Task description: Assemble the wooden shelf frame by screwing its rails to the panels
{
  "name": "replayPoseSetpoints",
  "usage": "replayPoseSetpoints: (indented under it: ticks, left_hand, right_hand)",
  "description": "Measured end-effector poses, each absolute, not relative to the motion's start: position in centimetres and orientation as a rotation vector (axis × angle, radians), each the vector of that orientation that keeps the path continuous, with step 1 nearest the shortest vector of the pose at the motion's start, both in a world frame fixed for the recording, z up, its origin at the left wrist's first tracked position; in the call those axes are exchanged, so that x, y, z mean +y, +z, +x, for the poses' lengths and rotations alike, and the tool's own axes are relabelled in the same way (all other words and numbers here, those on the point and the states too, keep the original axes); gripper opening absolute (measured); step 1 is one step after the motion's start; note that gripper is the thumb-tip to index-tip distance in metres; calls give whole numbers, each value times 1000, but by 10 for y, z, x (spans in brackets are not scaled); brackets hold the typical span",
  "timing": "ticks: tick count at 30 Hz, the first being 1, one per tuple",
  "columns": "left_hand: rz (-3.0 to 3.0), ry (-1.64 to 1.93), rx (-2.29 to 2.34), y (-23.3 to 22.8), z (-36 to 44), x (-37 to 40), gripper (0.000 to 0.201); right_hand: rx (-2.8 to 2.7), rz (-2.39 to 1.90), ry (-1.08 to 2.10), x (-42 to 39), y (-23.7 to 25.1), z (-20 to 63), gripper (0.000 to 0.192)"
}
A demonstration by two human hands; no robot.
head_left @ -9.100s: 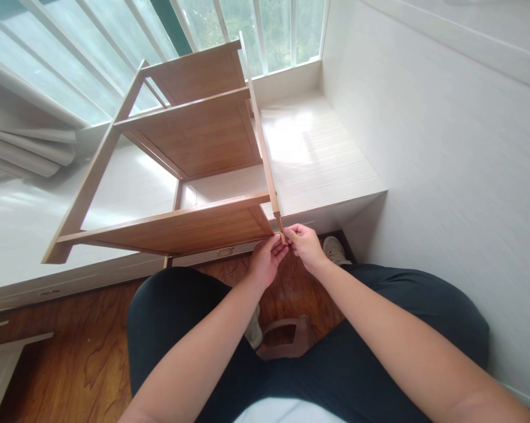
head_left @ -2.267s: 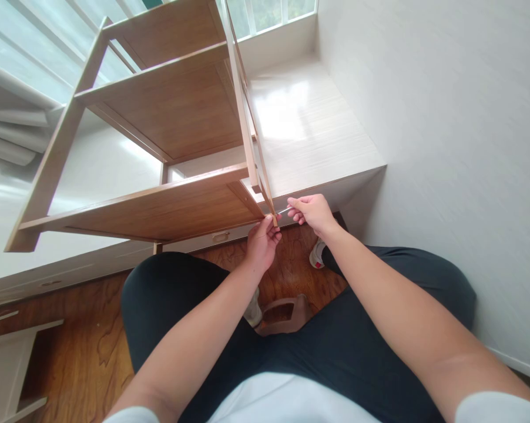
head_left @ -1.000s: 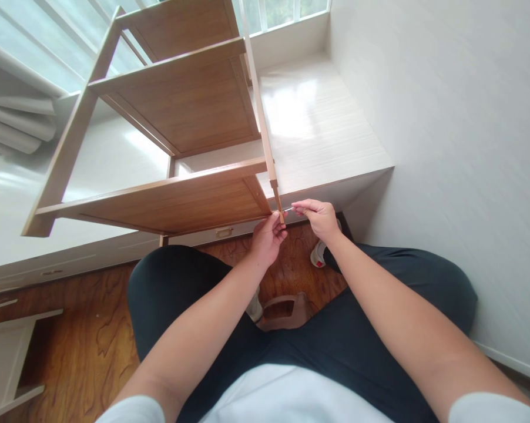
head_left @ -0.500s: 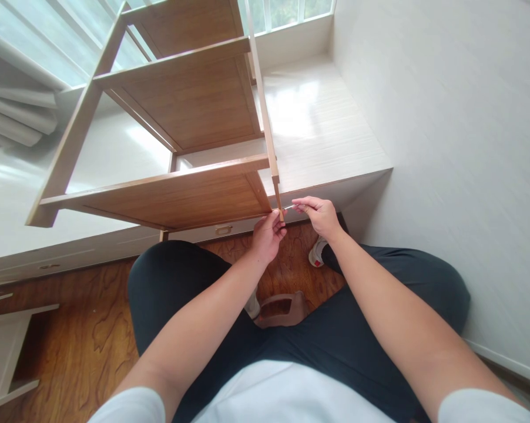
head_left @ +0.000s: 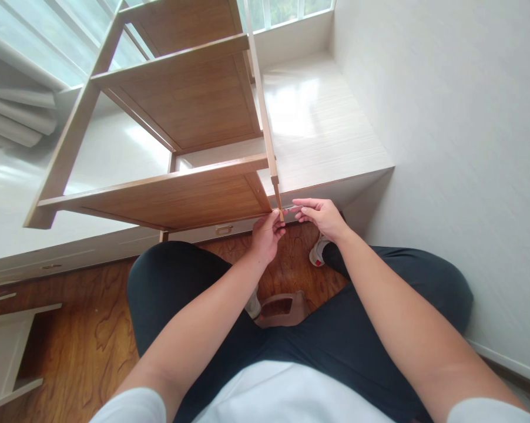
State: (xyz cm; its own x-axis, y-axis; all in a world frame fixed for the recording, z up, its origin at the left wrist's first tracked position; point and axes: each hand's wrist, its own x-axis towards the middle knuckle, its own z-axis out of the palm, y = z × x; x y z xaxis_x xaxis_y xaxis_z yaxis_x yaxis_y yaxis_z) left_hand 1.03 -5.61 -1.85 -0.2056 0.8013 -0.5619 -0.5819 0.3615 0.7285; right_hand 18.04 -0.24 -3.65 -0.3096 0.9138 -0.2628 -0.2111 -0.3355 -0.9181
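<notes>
A wooden shelf unit with several slatless brown boards stands tilted in view, its near end toward me. My left hand is closed around the lower end of its right-hand wooden post, thumb and fingers pinching beside the corner of the nearest board. From the right, my right hand pinches a thin metal rod, perhaps a hex key, between thumb and fingers. The rod points at the post end, right by my left fingertips. Its tip is too small to make out.
Behind the unit runs a pale window ledge with drawers below. A white wall rises at the right. Between my feet is a brown plastic stool. A pale furniture piece lies on the wooden floor at the left.
My right hand has shifted slightly right and its fingers have straightened around the metal rod. My left hand stays on the post; the shelf unit is almost unmoved.
</notes>
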Motion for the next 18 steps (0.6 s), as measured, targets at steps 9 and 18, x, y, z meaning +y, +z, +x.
replayPoseSetpoints:
  ticks: [9,18]
  left_hand:
    - [289,1270,1274,-18,9,-58,26]
    - [278,1261,1282,-18,9,-57,28]
  right_hand:
    - [-1374,-1254,1473,0,-44,185,28]
    - [-1225,-1184,1496,-10,-39,176,32]
